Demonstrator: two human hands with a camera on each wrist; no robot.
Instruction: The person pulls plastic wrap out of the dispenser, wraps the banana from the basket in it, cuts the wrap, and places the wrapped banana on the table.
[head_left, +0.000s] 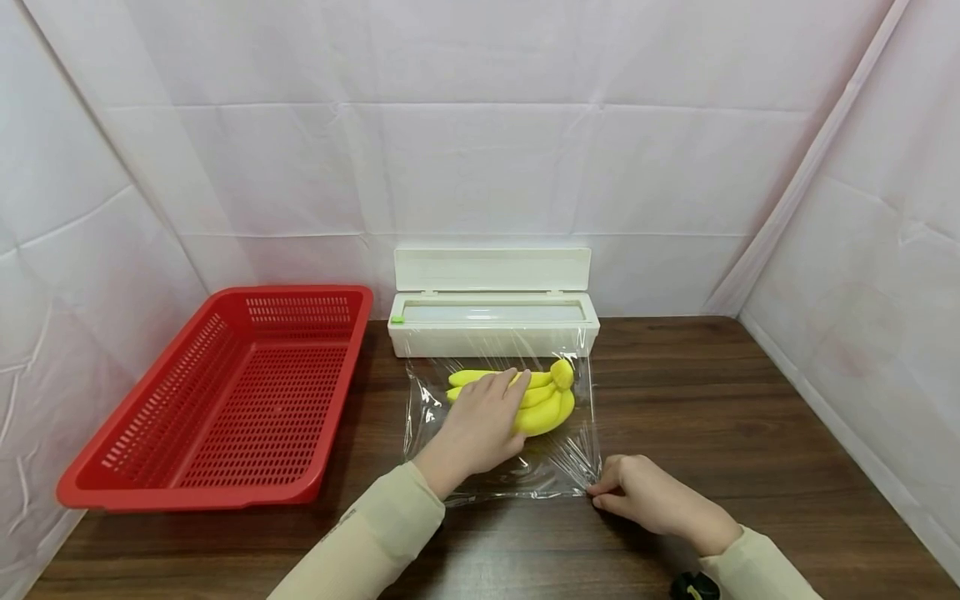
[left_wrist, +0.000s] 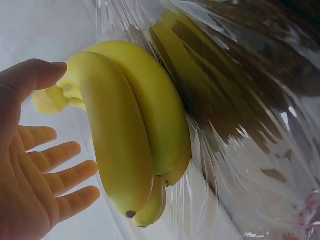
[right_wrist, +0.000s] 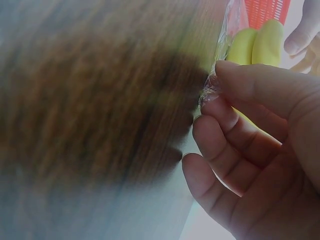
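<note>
The head view looks down from higher up; both wrist views are close. All show the bananas (head_left: 545, 410).

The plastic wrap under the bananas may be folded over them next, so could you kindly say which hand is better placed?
Probably the right hand: it pinches the near right corner of the plastic wrap, while the left hand is at the bananas, its fingers extended.

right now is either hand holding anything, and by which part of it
The right hand pinches the clear film by its near right corner. The left hand is over the bananas, with no grip on them visible.
</note>
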